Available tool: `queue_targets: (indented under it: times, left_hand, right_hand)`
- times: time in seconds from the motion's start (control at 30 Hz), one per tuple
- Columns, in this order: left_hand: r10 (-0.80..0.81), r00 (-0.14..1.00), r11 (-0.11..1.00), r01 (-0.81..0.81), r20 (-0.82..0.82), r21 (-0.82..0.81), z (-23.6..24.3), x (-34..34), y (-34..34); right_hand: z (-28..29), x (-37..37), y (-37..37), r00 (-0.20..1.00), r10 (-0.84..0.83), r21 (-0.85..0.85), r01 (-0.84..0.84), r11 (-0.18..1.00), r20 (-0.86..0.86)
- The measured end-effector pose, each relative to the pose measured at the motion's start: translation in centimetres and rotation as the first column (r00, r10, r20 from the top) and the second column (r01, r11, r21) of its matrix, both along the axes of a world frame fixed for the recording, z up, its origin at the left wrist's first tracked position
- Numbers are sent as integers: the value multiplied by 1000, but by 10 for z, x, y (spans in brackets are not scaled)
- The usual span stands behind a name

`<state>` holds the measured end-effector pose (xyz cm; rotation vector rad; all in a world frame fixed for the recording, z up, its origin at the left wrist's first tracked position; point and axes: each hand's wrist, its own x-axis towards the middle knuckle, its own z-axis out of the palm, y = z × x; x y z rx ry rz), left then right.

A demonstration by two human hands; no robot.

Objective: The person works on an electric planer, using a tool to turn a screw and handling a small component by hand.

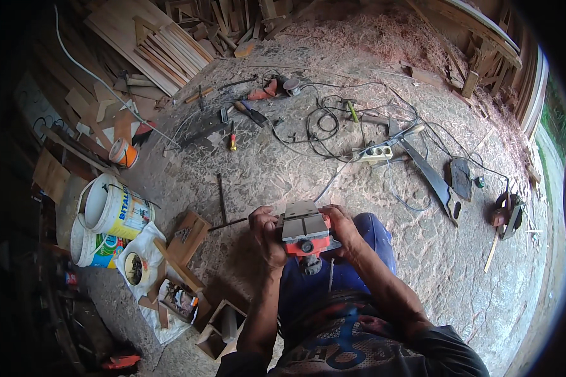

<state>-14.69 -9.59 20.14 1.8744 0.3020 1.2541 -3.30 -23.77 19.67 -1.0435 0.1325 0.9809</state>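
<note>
An electric hand planer (303, 227), red with a grey metal sole and a black knob, is held sole upward above my lap. My left hand (268, 237) is closed round its left side, with the fingers at the far corner. On the opposite side my right hand (344, 227) grips the body, its fingers partly hidden behind the planer. Blue trousers (374, 237) show beneath it. Nearest on the floor beyond my left hand lie thin dark metal bars (222, 198).
Buckets (122, 207) and wooden boxes (188, 239) stand at the left. Ahead lie a screwdriver (233, 139), an angle grinder (267, 90), tangled cables, a power strip (376, 153) and a handsaw (431, 173). A circular saw (508, 213) is at far right; stacked boards (170, 56) lie behind.
</note>
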Motion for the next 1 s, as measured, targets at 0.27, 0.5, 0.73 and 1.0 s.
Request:
queue_targets:
  times: [0.27,0.5,0.73,1.0]
  left_hand:
    - [8,1000,997,-7,-13,78,2,-4,-1]
    - [-18,997,995,25,70,-98,-3,-4,-8]
    - [-33,992,988,51,122,-147,-8,-3,-3]
    - [-16,997,989,28,82,-146,-8,-2,-2]
  right_hand:
    - [4,-3,0,998,6,25,-5,1000,-54]
    - [-7,-1,-1,999,21,7,-21,1000,-44]
    - [-6,-3,2,999,26,1,-26,1000,-30]
    - [-19,-2,1,1000,11,34,-10,999,-21]
